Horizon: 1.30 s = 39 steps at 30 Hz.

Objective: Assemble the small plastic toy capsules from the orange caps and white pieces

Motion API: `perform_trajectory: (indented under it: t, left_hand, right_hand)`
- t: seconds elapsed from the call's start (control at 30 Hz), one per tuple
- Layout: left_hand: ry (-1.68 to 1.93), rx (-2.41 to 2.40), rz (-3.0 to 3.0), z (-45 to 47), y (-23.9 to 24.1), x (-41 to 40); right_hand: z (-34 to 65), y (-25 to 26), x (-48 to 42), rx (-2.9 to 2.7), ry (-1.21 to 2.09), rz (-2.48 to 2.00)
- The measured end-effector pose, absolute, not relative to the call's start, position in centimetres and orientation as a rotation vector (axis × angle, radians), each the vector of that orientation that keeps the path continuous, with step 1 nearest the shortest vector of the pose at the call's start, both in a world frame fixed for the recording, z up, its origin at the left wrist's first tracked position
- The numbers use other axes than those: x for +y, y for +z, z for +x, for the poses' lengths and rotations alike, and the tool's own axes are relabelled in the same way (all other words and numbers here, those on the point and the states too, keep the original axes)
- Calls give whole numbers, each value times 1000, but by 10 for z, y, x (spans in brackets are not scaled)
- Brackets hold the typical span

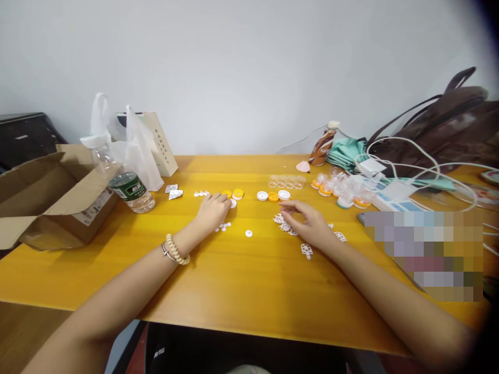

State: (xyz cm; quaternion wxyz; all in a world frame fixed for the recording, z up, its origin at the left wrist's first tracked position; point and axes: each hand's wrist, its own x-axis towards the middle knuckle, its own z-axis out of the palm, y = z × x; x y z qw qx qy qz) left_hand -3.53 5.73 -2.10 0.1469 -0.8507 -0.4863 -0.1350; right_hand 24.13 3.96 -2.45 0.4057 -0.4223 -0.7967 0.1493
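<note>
My left hand [213,209] rests on the yellow table [234,280], fingers curled around a small white round piece beside two orange-and-white caps [237,194]. A bracelet sits on that wrist. My right hand [307,221] lies over a scatter of flat white cut-out pieces [283,224], its fingers stretched out to the left. One loose white disc [248,233] lies between the hands. Small white bits [223,226] lie just below my left hand. A white ice-lolly-shaped piece [307,251] sits near my right wrist.
An open cardboard box [50,197] and a water bottle [127,182] stand at the left, with white plastic bags [136,145] behind. Clear rings [286,182], assembled orange and teal caps [343,192], a power strip with cables [393,195], a drink bottle [323,145] and a brown bag [444,130] crowd the right.
</note>
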Motion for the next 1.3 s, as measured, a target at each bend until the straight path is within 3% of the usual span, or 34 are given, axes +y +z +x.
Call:
perform_trajectory:
  t: [0.33, 0.53, 0.8, 0.97, 1.3]
  left_hand:
    - [-508, -817, -2654, -30, -12, 6]
    - [-499, -789, -2715, -26, -20, 5]
    - [-826, -1342, -2637, -74, 12, 24]
    - [-723, -1918, -2758, -125, 21, 35]
    - [-591, -1986, -2953, -131, 8, 39]
  right_hand:
    - [239, -23, 36, -2010, 404, -1054]
    - [238, -22, 35, -1999, 393, -1078]
    - [239, -23, 36, -2042, 342, -1032]
    - [214, -20, 21, -2294, 208, -840]
    - [174, -39, -1, -2372, 324, -990]
